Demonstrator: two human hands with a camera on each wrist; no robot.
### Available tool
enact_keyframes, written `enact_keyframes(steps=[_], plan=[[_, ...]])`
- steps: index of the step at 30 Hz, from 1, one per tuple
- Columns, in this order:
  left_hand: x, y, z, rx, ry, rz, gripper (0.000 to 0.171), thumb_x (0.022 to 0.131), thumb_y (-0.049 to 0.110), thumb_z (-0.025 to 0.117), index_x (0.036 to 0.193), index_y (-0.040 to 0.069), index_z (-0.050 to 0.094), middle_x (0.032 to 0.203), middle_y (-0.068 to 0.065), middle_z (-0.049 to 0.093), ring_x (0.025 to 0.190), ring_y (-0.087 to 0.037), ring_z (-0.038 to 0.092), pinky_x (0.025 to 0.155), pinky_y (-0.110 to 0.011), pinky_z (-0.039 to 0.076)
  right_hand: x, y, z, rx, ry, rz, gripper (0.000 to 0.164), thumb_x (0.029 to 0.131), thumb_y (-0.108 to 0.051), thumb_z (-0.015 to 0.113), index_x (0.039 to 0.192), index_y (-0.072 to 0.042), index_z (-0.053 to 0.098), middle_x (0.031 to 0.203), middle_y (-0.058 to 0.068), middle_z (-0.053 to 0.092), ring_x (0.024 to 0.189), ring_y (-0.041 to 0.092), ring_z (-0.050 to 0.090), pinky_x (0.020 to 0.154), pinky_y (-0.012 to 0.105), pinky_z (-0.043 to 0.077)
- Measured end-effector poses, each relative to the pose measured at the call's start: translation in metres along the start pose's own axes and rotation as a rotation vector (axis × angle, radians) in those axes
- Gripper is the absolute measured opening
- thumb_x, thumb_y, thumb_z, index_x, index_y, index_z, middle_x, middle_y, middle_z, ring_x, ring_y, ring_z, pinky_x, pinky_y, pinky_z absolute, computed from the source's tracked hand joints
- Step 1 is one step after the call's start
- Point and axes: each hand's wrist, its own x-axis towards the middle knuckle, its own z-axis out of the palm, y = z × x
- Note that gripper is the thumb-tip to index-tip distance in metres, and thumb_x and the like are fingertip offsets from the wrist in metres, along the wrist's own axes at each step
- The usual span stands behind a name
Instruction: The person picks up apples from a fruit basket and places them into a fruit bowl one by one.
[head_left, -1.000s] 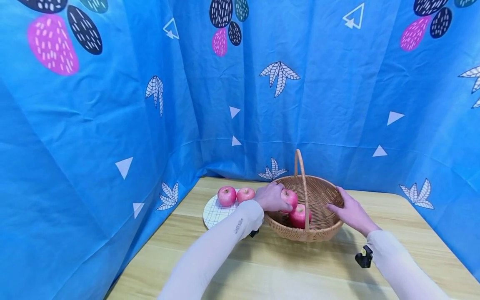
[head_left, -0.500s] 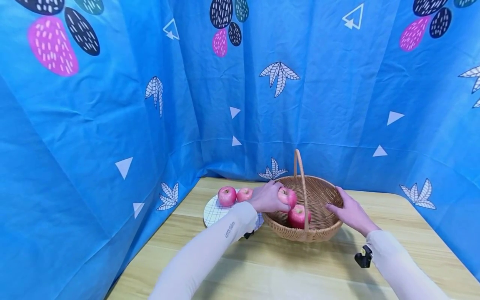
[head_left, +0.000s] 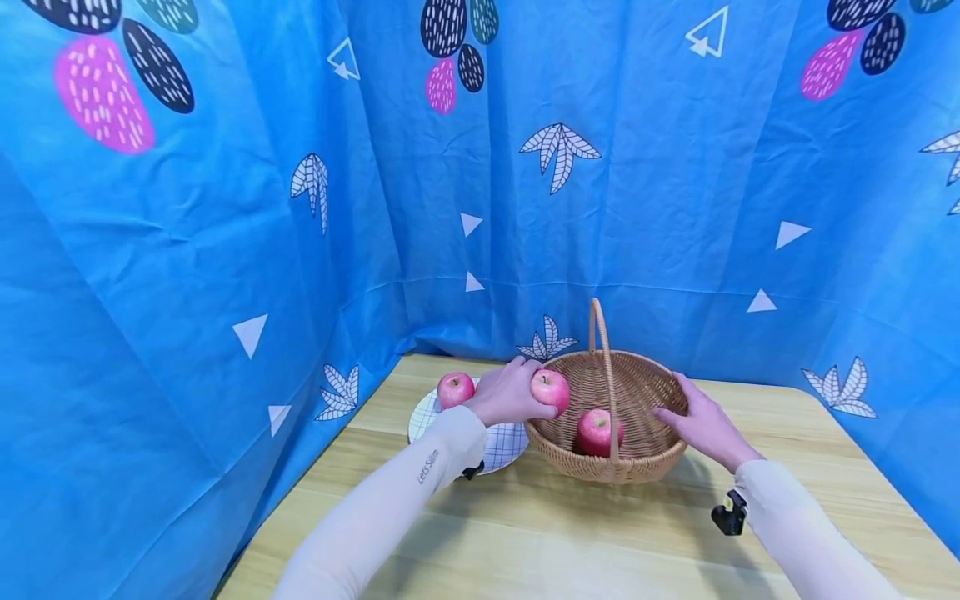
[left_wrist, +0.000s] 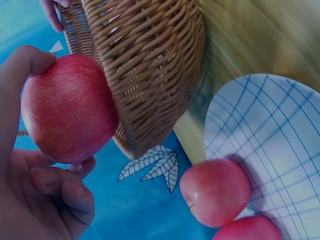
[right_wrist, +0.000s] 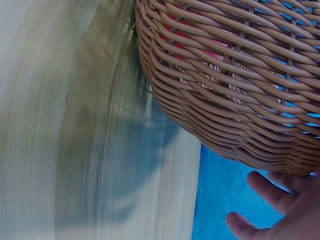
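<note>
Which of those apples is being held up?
The apple in the left hand; of the others, one sits inside the basket and two rest on the plate.

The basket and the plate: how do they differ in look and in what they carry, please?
The basket is brown wickerwork; the plate is white with blue lines. The basket is deep with an arched handle; the plate looks flat, without visible handle. One apple shows inside the basket; two apples lie on the plate. Both stand on the same wood-grain table.
</note>
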Motion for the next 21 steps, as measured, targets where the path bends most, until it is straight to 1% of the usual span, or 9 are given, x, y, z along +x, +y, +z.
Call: enact_keyframes(steps=[6, 10, 13, 17, 21], plan=[[-0.009, -0.012, -0.006, -0.022, 0.018, -0.018, 0.081, 0.069, 0.066, 0.071, 0.137, 0.025, 0.056, 0.122, 0.004, 0.058, 0.088, -0.016, 0.059, 0.076, -0.035, 0.054, 0.000, -0.001, 0.000, -0.006, 0.000, 0.001, 0.092, 0.097, -0.046, 0.063, 0.160, -0.003, 0.013, 0.150, 0.038, 0.035, 0.133, 0.058, 0.040, 0.107, 0.071, 0.033], [-0.013, -0.017, -0.008, -0.039, 0.035, -0.021, 0.082, 0.069, 0.066, 0.071, 0.137, 0.025, 0.056, 0.120, 0.004, 0.058, 0.087, -0.016, 0.059, 0.077, -0.035, 0.054, -0.001, -0.001, -0.001, -0.005, 0.000, 0.001, 0.092, 0.097, -0.047, 0.062, 0.160, -0.002, 0.012, 0.150, 0.039, 0.035, 0.133, 0.059, 0.039, 0.107, 0.071, 0.033], [-0.016, -0.020, -0.010, -0.041, 0.050, -0.017, 0.079, 0.069, 0.067, 0.071, 0.135, 0.026, 0.056, 0.117, 0.006, 0.057, 0.085, -0.015, 0.058, 0.076, -0.035, 0.053, -0.001, 0.000, -0.002, -0.012, 0.002, 0.003, 0.092, 0.097, -0.048, 0.062, 0.160, -0.002, 0.012, 0.150, 0.039, 0.035, 0.134, 0.059, 0.039, 0.108, 0.070, 0.032], [-0.022, -0.025, -0.015, -0.046, 0.065, -0.027, 0.077, 0.070, 0.069, 0.071, 0.134, 0.029, 0.056, 0.115, 0.008, 0.056, 0.085, -0.014, 0.058, 0.074, -0.034, 0.051, -0.001, 0.000, -0.001, -0.017, 0.006, 0.000, 0.092, 0.097, -0.048, 0.062, 0.160, -0.002, 0.012, 0.150, 0.039, 0.036, 0.133, 0.059, 0.039, 0.108, 0.070, 0.032], [-0.028, -0.032, -0.023, -0.038, 0.071, -0.043, 0.076, 0.071, 0.067, 0.071, 0.134, 0.027, 0.056, 0.115, 0.006, 0.057, 0.086, -0.014, 0.059, 0.072, -0.036, 0.051, 0.000, -0.002, -0.001, -0.017, 0.006, 0.001, 0.092, 0.097, -0.048, 0.062, 0.160, -0.003, 0.013, 0.150, 0.039, 0.036, 0.133, 0.059, 0.040, 0.107, 0.071, 0.032]])
